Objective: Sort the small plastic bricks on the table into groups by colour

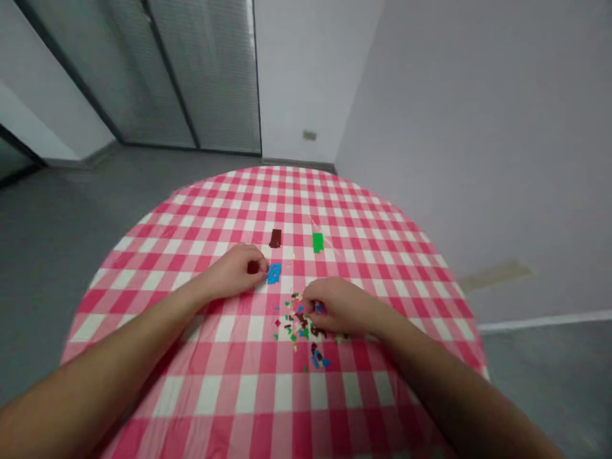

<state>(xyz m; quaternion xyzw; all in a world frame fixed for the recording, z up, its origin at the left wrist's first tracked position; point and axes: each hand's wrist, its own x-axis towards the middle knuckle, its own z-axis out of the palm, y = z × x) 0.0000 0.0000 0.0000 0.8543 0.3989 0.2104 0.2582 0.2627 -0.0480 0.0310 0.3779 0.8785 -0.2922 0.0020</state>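
Blue toy bricks (274,273) lie in a small rectangular group at the middle of the table. At their left edge rests my left hand (243,269), its fingers curled and fingertips close together; whether it grips a brick cannot be seen. Over a loose pile of tiny mixed bricks (301,322) in blue, green, brown, red and white is my right hand (337,305). Its fingers are bent inward among the bricks, and what they pinch is too small to make out. A few blue and dark bricks (319,358) sit just below the pile.
Farther back lie a dark brown brick group (276,238) and a green brick group (318,242). A red-and-white checked cloth (220,386) covers the round table. White walls stand behind and to the right, with glass panels (205,70) at the back left.
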